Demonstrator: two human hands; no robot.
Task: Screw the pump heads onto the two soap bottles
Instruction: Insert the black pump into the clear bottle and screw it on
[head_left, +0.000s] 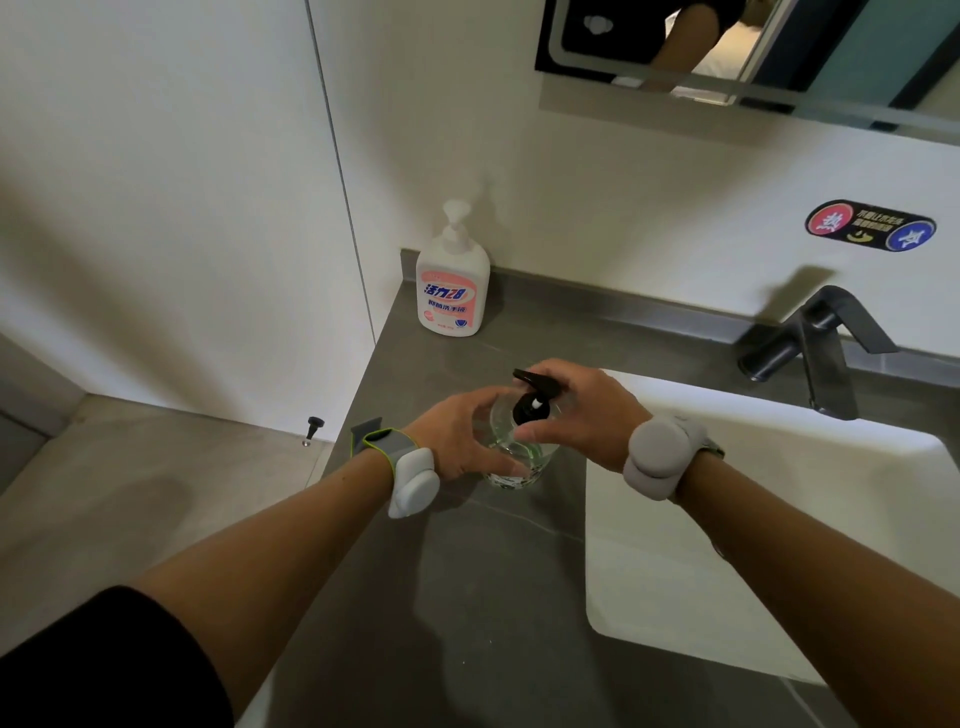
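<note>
Landmark: I take the white rectangular sink basin, set into the grey stone bench, as my reference.
Clear bottle: the clear round plastic soap bottle stands upright on the bench just beside the basin's left edge, near its far corner.
Left hand: my left hand wraps the bottle's left side, fingers curled around the clear wall, on the side away from the basin.
Right hand: my right hand reaches in from over the basin; thumb and fingertips pinch the black plastic pump head at its collar.
Pump head: it sits on the bottle's neck, its flat black spout pointing away from the basin toward the far left; a white stem shows between spout and collar. I cannot tell how far it is threaded on.
Bottle look: transparent, with a faint greenish tint low down and dark print near the base.
White bottle: the white plastic soap bottle with a pink label stands upright at the bench's back wall, well to the left of the basin, apart from both hands, with its white pump head on top.
Faucet: a dark metal faucet stands behind the basin.
</note>
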